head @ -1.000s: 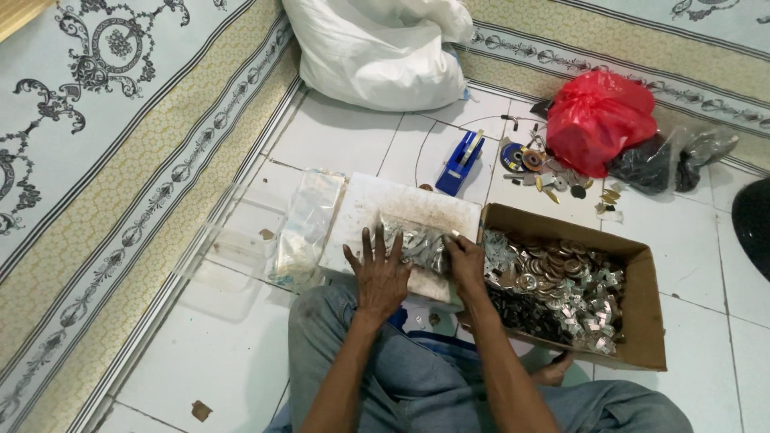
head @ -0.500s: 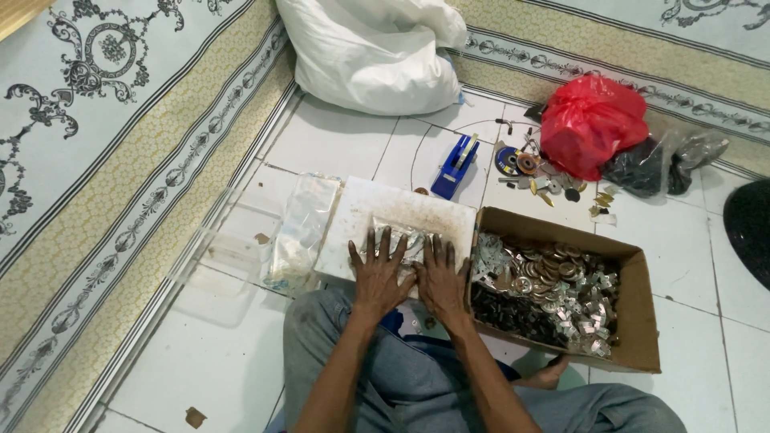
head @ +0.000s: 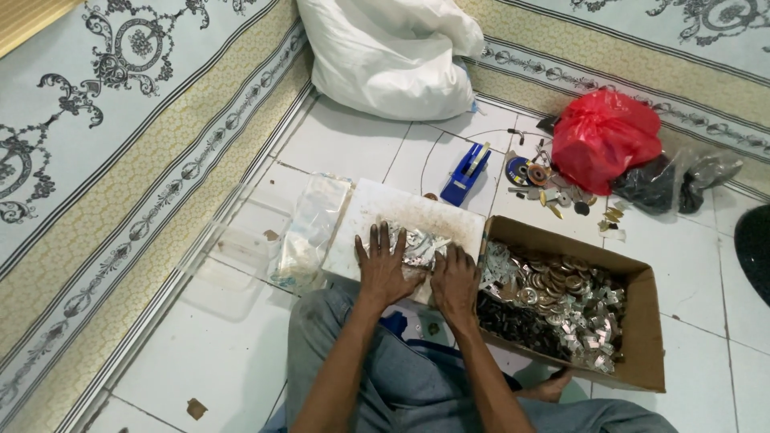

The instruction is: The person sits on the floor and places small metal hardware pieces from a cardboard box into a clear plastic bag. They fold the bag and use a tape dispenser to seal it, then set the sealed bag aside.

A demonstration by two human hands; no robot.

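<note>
A white board (head: pixel 401 210) lies on the tiled floor in front of my knees. A small heap of shiny metal pieces (head: pixel 422 245) rests on its near half. My left hand (head: pixel 383 269) lies flat on the board with fingers spread, touching the left side of the heap. My right hand (head: pixel 455 281) presses palm down on the right side of the heap, at the board's near right corner. Neither hand grips anything. To the right stands a brown cardboard box (head: pixel 642 309) filled with several silver, brass and black metal parts.
A stack of clear plastic bags (head: pixel 309 232) lies left of the board. Behind it are a blue tape dispenser (head: pixel 466 173), a big white sack (head: pixel 393 56), a red plastic bag (head: pixel 603 140), a dark bag (head: pixel 654 184) and scattered small parts (head: pixel 553 192). A patterned mat (head: pixel 104 144) borders the left.
My right hand has moved left from the box's edge onto the board and now lies flat beside my left hand on the metal pieces.
</note>
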